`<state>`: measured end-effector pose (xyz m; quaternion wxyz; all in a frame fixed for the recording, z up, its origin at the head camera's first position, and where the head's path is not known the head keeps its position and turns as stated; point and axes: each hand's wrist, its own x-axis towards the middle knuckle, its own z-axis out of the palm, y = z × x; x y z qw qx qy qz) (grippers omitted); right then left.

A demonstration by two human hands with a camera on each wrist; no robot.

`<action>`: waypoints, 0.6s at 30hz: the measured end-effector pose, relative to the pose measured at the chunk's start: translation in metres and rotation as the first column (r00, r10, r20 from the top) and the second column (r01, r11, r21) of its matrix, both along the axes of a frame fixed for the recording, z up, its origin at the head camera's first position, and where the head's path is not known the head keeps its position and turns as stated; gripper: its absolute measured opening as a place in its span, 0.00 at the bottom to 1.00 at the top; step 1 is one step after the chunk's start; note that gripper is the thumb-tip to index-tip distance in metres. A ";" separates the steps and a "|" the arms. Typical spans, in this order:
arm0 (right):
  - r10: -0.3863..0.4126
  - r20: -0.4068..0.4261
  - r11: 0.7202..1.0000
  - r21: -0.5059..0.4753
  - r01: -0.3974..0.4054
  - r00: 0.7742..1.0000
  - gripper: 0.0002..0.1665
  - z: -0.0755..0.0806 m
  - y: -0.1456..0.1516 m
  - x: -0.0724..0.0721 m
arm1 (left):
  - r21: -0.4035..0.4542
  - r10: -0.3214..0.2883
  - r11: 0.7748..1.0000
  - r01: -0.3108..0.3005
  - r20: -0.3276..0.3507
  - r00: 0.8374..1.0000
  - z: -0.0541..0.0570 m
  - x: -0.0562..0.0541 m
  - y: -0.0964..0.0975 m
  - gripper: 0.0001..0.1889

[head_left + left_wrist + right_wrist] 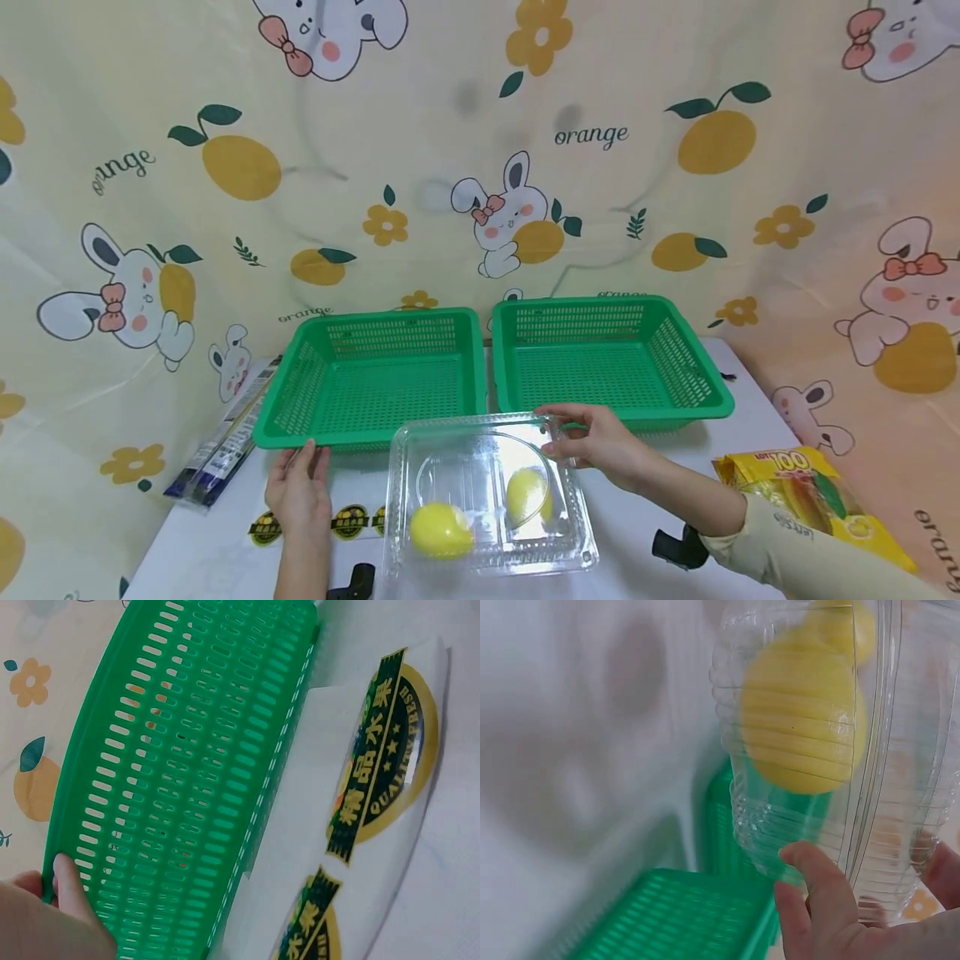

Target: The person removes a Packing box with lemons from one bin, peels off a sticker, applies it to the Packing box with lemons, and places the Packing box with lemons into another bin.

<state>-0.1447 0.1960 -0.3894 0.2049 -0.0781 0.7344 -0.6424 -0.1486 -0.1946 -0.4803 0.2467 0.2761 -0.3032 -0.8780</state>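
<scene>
My right hand (611, 446) grips the back right corner of a clear plastic clamshell box (480, 467), lifted in front of the baskets. Two yellow lemons lie inside it: one lemon (441, 530) at the left, another lemon (529, 497) at the right. The right wrist view shows the nearer lemon (802, 712) through the ridged wall, with fingers and thumb on either side of the box. My left hand (300, 492) pinches the front rim of the left green basket (267, 437); its thumb (71, 889) lies against the slotted wall in the left wrist view.
A second green basket (600, 414) stands to the right, close beside the first. White strip with round gold-and-black labels (350, 522) lies by the left hand. Long dark packets (225, 442) are at the left; a yellow bag (810, 492) is at the right. Printed cloth hangs behind.
</scene>
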 end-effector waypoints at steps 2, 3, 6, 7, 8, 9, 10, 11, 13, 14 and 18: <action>0.006 0.006 1.000 -0.002 -0.006 1.000 0.36 -0.005 0.003 0.005 | 0.011 0.000 1.000 0.000 -0.001 1.000 0.001 0.000 0.000 0.16; 0.010 0.006 1.000 -0.003 -0.010 1.000 0.37 -0.007 0.005 0.008 | 0.016 0.000 1.000 0.000 -0.001 1.000 0.001 0.000 0.000 0.16; 0.022 0.008 1.000 -0.014 -0.022 1.000 0.37 -0.014 0.008 0.016 | 0.021 -0.002 1.000 0.001 0.002 1.000 0.001 0.000 0.000 0.16; 0.025 0.007 1.000 -0.017 -0.024 1.000 0.37 -0.016 0.009 0.018 | 0.017 -0.003 1.000 0.003 0.006 1.000 0.001 0.000 0.000 0.16; 0.024 0.009 1.000 -0.019 -0.024 1.000 0.37 -0.019 0.010 0.020 | 0.013 -0.005 1.000 0.005 0.011 1.000 0.001 0.000 -0.001 0.16; 0.023 0.009 0.999 -0.023 -0.023 1.000 0.37 -0.021 0.011 0.022 | 0.010 -0.006 1.000 0.006 0.016 1.000 0.001 0.000 -0.001 0.16; 0.021 0.011 0.999 -0.025 -0.020 1.000 0.37 -0.024 0.012 0.024 | 0.007 -0.009 1.000 0.009 0.022 1.000 0.001 0.000 -0.001 0.17; 0.017 0.018 1.000 -0.024 -0.016 1.000 0.38 -0.026 0.013 0.026 | 0.006 -0.010 1.000 0.010 0.027 1.000 0.001 0.000 -0.001 0.17; 0.010 0.030 1.000 -0.028 -0.009 0.999 0.38 -0.031 0.015 0.029 | 0.003 -0.022 1.000 0.022 0.033 0.999 0.002 0.001 -0.002 0.17; 0.008 0.041 0.999 -0.032 -0.007 0.999 0.38 -0.034 0.016 0.031 | 0.003 -0.028 1.000 0.028 0.034 0.999 0.002 0.001 -0.002 0.17; 0.030 0.068 0.998 -0.060 -0.026 0.997 0.38 -0.042 0.020 0.035 | 0.000 -0.061 0.998 0.061 0.032 0.998 0.003 0.002 -0.003 0.17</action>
